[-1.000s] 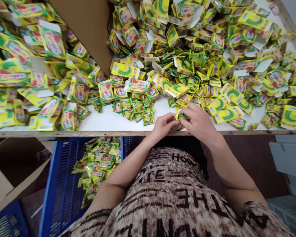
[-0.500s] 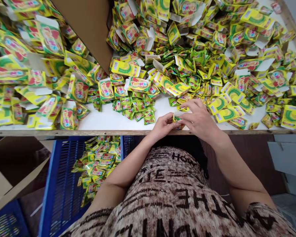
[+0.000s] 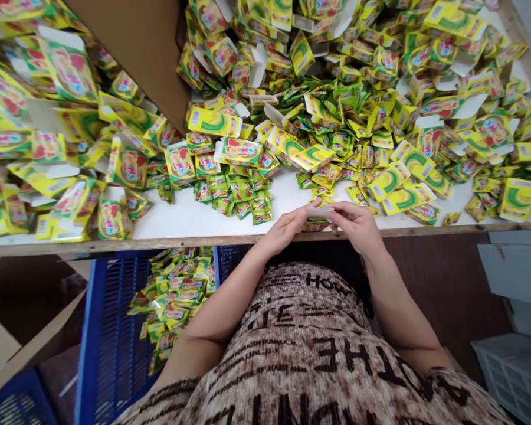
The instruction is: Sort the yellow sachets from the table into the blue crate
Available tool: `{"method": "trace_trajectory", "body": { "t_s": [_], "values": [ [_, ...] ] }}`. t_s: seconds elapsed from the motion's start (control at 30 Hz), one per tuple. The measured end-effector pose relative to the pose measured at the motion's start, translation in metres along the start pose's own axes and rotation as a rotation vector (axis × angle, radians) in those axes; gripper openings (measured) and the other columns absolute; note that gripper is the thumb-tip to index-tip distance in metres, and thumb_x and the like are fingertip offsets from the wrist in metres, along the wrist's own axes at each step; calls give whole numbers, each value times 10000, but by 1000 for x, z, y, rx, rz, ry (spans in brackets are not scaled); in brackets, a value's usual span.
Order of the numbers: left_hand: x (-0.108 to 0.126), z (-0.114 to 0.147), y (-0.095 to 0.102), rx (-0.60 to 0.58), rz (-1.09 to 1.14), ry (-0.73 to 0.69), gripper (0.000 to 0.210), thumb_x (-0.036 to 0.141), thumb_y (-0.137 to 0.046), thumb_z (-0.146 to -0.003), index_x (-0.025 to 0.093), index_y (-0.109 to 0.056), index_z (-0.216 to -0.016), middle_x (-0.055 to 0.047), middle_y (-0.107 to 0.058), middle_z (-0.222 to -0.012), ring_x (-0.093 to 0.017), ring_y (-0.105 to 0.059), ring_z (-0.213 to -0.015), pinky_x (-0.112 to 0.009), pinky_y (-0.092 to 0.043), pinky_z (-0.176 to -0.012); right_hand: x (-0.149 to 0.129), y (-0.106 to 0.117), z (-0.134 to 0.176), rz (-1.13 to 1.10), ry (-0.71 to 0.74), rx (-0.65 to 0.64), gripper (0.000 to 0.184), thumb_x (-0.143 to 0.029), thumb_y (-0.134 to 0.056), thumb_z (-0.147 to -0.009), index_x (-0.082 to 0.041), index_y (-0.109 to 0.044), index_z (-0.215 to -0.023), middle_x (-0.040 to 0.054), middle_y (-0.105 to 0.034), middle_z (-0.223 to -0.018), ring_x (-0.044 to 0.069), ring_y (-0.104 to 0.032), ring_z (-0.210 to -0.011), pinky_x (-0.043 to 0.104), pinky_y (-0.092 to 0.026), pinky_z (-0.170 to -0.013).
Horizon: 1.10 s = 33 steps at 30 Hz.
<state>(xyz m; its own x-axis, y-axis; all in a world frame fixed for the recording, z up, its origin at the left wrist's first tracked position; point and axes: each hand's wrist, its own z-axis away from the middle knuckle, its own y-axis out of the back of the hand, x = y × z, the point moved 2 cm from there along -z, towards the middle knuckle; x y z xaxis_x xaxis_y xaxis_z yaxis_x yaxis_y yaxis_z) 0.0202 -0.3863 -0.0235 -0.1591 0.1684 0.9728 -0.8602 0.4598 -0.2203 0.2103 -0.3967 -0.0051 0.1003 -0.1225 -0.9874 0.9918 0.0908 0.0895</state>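
Observation:
A small yellow-green candy box (image 3: 317, 215) with a pale flap on top is held between my two hands at the table's front edge. My left hand (image 3: 287, 229) grips its left end, and the fingers of my right hand (image 3: 354, 225) pinch its right end. Just beyond my hands lie small yellow wrapped packets (image 3: 323, 192). Left of them is a cluster of green wrapped packets (image 3: 241, 192), with printed candy boxes (image 3: 239, 151) behind it. More yellow boxes (image 3: 407, 198) lie to the right of my right hand.
A large heap of open boxes and packets (image 3: 336, 82) covers the back of the white table (image 3: 168, 221). A brown cardboard panel (image 3: 137, 53) stands at the left between heaps. Below the table edge, a blue crate (image 3: 110, 330) holds filled boxes (image 3: 181, 295); an open carton (image 3: 26, 330) is further left.
My right hand has come down and in against the box's right end, and the box's pale flap now lies level between both hands. The view has shifted slightly.

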Motion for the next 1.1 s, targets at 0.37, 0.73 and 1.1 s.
{"method": "trace_trajectory", "body": {
  "t_s": [0.37, 0.73, 1.1],
  "values": [
    [1, -9, -2, 426, 98, -65, 285, 328, -828, -715, 211, -789, -972, -61, -784, -1012, -215, -717, -967, -384, -543, -968, -13, -9, -11, 3, 174, 46, 208, -407, -736, -826, -265, -804, -962, 38, -716, -961, 103, -616, -614, 281, -590, -574],
    [4, -14, -2, 443, -307, -301, 172, 349, -742, -823, 206, -782, -910, -64, -775, -909, -171, -710, -813, -306, -575, -787, -8, -11, -14, 5, 134, 142, 258, -429, -801, -747, -217, -805, -896, 36, -713, -847, 128, -641, -616, 307, -632, -575],
    [-3, -13, 4, 301, -423, -479, 226, 310, -721, -853, 186, -744, -1041, -88, -767, -1007, -166, -725, -907, -293, -600, -809, -8, -9, -8, 313, 479, 134, 158, -260, -743, -838, -246, -764, -993, 55, -706, -957, 161, -652, -801, 297, -578, -665]
  ]
}}
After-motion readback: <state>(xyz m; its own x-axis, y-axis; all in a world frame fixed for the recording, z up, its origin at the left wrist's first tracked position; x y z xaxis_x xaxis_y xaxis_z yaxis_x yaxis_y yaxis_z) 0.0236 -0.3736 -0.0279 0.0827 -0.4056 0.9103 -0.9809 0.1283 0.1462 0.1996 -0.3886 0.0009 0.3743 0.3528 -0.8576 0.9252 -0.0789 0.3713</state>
